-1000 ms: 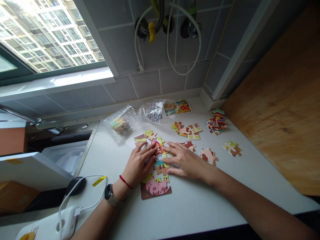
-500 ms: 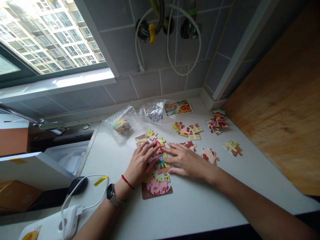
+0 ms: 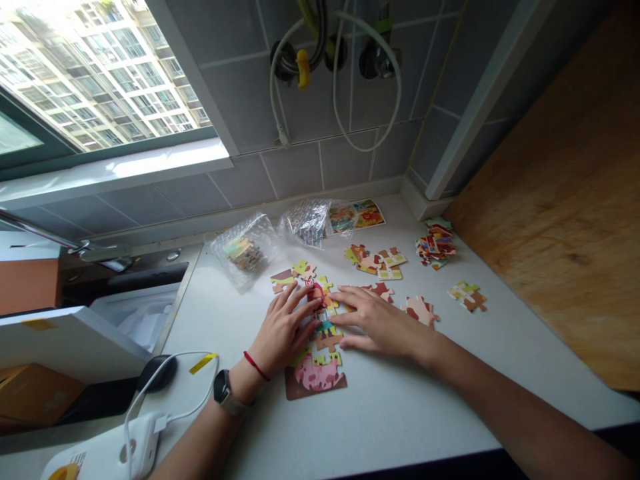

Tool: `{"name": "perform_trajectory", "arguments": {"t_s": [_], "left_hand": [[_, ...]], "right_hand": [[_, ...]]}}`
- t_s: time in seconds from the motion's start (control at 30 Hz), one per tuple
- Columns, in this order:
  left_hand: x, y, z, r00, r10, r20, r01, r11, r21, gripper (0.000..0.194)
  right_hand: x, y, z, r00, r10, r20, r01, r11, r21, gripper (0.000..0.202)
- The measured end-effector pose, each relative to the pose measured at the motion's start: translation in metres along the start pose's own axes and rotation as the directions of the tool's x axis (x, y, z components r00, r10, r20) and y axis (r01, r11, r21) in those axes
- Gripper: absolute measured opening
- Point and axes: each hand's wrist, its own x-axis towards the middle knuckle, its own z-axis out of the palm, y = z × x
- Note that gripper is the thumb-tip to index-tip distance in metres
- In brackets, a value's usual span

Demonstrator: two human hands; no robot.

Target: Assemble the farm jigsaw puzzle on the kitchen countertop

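Head view: my left hand (image 3: 287, 327) and right hand (image 3: 375, 320) lie palm down over the jigsaw (image 3: 320, 377), which sits on the counter (image 3: 395, 413) between and just in front of them. Both hands are loosely open with the fingers stretched out; the left fingertips touch its middle, the right ones meet its right edge. I see neither hand closed around a piece, though what lies under the fingers is hidden.

As I judge it, a column of the picture is roughly joined, with a pale gap between its middle and the pink animal at the near end. Its right side ends in jagged tabs, so that side looks unfinished. Left over are the brown-patched pieces (image 3: 421, 311) just beyond my right hand, a group of loose pieces (image 3: 367, 259) farther past it, and a small cluster (image 3: 467, 295) well to its right.

The jigsaw's long axis runs away from me between my hands, its far end leaning slightly left. A smooth, straight edge with a rounded left corner faces me, and the picture seems upright from my side.
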Motion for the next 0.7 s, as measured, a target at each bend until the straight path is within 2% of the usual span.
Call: {"name": "perform_trajectory", "arguments": {"t_s": [0.1,0.2,0.33,0.4,0.5,0.6,0.7], "left_hand": [[0.0,-0.001,0.0,1.0,-0.012,0.025,0.012,1.0,-0.007,0.039],[-0.001,-0.006,-0.004,0.995,0.001,0.099,0.001,1.0,-0.026,0.047],[-0.001,-0.011,-0.016,0.966,0.064,0.251,-0.048,0.996,-0.069,0.088],[0.0,-0.012,-0.021,0.951,0.08,0.299,-0.055,0.994,-0.09,0.096],[0.0,-0.012,-0.022,0.95,0.091,0.3,-0.063,0.993,-0.103,0.081],[0.0,-0.009,-0.017,0.96,0.117,0.253,-0.091,0.99,-0.112,0.064],[-0.001,-0.003,-0.01,0.967,0.146,0.209,-0.123,0.985,-0.123,0.061]], "right_hand": [[-0.003,0.01,-0.006,0.997,0.055,-0.055,-0.054,0.998,0.015,0.047],[-0.006,0.02,-0.015,0.988,0.127,-0.087,-0.124,0.992,0.038,0.046],[-0.007,0.026,-0.026,0.985,0.159,-0.065,-0.157,0.987,0.043,0.029],[-0.008,0.026,-0.029,0.984,0.167,-0.066,-0.165,0.986,0.037,0.024],[-0.01,0.027,-0.032,0.979,0.192,-0.069,-0.19,0.981,0.029,0.024],[-0.013,0.03,-0.036,0.958,0.265,-0.105,-0.266,0.964,0.002,0.024],[-0.014,0.029,-0.037,0.944,0.27,-0.188,-0.28,0.96,-0.026,0.02]]}}
